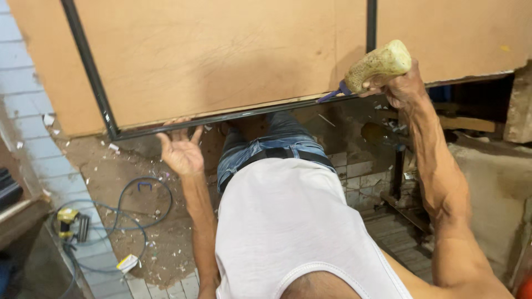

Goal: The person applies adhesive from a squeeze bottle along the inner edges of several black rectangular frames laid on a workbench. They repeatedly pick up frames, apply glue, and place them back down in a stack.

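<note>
Here, right hand [402, 86] clasps glue bottle [377, 65]; left hand [182, 148] splayed

Floor, left: coiled blue cable [128, 213] beside a yellow-and-black power tool [71, 221] on pale grey tiles [33, 149] (sawdust and chips scattered); dark metal stand [398, 171] at right.

Above our left hand [180, 152] we see a plain tan board [210, 55] edged by a black metal frame [94, 83]. Our right hand [400, 88] grips a tool [372, 67] with a mottled cream-and-olive handle and a purple neck. Between our hands are faded blue jeans [271, 144], a black belt [282, 154] and a white vest [288, 221]. Left of our left hand, a blue cable [133, 221] lies on brown dust over pale grey tiles [33, 144], beside a yellow-and-black tool [71, 220].
</note>
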`<state>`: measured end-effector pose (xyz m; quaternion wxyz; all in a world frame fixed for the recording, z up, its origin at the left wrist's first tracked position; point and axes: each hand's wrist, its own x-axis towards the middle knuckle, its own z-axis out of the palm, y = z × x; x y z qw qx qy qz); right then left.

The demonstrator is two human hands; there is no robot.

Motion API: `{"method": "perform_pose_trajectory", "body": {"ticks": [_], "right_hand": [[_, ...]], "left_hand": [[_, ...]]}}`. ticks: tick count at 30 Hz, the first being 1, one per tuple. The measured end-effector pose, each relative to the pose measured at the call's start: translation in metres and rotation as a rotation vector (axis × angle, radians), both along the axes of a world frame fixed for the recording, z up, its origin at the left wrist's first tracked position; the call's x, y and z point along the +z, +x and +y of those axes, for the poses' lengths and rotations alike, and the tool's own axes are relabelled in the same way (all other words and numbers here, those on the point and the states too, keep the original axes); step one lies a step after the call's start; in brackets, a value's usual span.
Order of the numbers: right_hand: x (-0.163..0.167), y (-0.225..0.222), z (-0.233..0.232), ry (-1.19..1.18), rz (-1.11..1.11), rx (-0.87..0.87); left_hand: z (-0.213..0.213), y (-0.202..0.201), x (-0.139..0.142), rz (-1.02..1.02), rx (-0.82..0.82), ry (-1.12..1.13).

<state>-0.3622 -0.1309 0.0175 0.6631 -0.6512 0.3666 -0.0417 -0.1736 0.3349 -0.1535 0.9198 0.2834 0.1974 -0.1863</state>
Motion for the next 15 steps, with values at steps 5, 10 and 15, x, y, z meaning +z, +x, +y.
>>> {"method": "perform_pose_trajectory", "body": {"ticks": [5, 10, 15], "right_hand": [[0.011, -0.026, -0.046, 0.036, 0.088, -0.053], [0.026, -0.054, -0.088, 0.061, 0.015, -0.325], [-0.006, -0.067, -0.114, 0.642, -0.686, -0.627]], "left_hand": [[0.003, -0.002, 0.0, -0.031, -0.003, 0.054], [-0.003, 0.0, 0.011, -0.061, 0.007, 0.042], [-0.017, 0.004, 0.021, -0.089, 0.026, 0.179]]}}
